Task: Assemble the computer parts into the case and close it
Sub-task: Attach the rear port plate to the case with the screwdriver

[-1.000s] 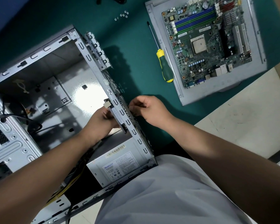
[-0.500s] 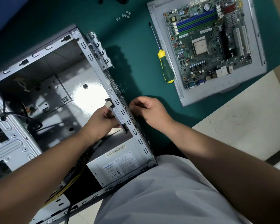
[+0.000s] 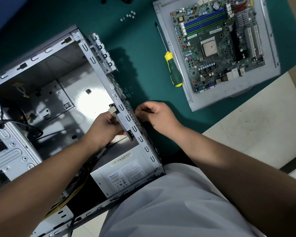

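The open grey computer case [image 3: 46,50] lies on its side on the green mat. My left hand [image 3: 103,130] reaches inside it and holds a flat dark part with a barcode label [image 3: 123,123] against the inner face of the rear wall [image 3: 135,130]. On the outer face of that wall, my right hand [image 3: 158,118] pinches a small pale piece with thumb and curled fingers; what the piece is cannot be told. The power supply [image 3: 125,173] sits in the near corner of the case. The motherboard [image 3: 217,41] rests on the grey side panel [image 3: 162,26] at the upper right.
A yellow and green screwdriver [image 3: 173,68] lies between case and side panel. Several loose screws [image 3: 129,15] lie on the mat beyond it. Black and yellow cables [image 3: 70,194] run inside the case at left. The table edge runs diagonally at right, with pale floor [image 3: 263,125] below.
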